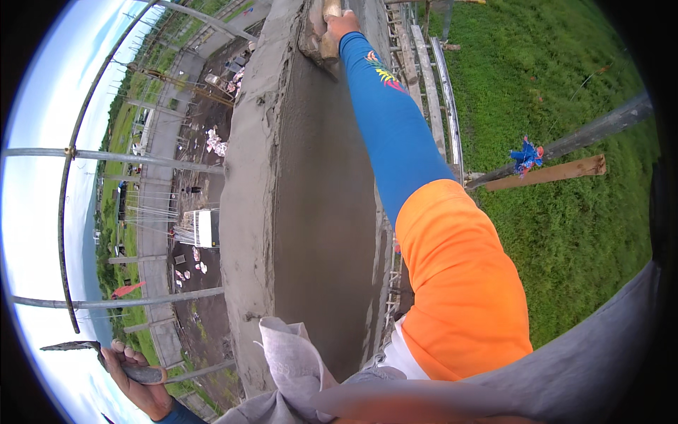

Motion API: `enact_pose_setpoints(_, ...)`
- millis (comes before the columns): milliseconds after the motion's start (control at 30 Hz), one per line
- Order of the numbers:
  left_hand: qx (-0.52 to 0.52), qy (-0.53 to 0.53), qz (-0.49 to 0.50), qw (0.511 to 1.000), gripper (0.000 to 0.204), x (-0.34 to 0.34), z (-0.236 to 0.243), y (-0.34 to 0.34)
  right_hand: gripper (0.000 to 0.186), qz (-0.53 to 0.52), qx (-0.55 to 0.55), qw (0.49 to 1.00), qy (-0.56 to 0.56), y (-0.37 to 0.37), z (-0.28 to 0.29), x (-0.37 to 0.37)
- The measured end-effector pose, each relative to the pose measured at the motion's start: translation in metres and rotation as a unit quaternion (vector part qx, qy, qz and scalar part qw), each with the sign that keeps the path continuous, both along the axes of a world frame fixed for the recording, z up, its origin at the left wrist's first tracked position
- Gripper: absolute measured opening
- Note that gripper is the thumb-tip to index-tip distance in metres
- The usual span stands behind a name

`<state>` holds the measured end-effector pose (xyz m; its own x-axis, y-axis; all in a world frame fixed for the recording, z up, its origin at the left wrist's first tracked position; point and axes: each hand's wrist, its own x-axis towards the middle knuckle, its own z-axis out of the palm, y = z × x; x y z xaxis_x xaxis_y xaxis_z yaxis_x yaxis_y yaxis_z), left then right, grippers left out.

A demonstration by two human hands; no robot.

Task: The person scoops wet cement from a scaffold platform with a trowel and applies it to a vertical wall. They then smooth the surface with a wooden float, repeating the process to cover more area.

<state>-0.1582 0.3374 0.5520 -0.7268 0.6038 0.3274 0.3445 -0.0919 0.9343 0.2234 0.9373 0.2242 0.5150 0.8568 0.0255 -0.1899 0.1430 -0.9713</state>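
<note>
A long wall of wet grey mortar (321, 212) runs up the middle of the head view, with a rough, raised edge along its left side. At the far end of it, my right hand (343, 25) is closed around the handle of a plastering float (311, 41), its mortar-smeared plate against the surface. The right arm, in a blue and orange sleeve, is stretched out far ahead. Low on the left, my left hand (138, 385) grips a trowel (143, 373) by its handle. The trowel's dark, thin blade points left, away from the wall.
Metal scaffold pipes (141, 158) cross on the left, high above a yard holding a white box-shaped object (205, 228). Along the wall's right side run planks (428, 92). A slanting pole (600, 127) with blue ties stands over grass. Grey cloth (296, 357) hangs close below.
</note>
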Motion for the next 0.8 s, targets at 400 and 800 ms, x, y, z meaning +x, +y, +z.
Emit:
enact_pose_setpoints(400,-0.028,-0.048,-0.417,0.907,0.024,0.083,-0.003,0.137,0.051,-0.030,-0.324,0.943,-0.065,-0.230,-0.268,0.012)
enact_pose_setpoints(800,-0.112,-0.128,-0.652,0.739,0.027,0.316,-0.075,0.252,0.052,-0.060,-0.144,0.974,-0.164,-0.476,-0.251,0.034)
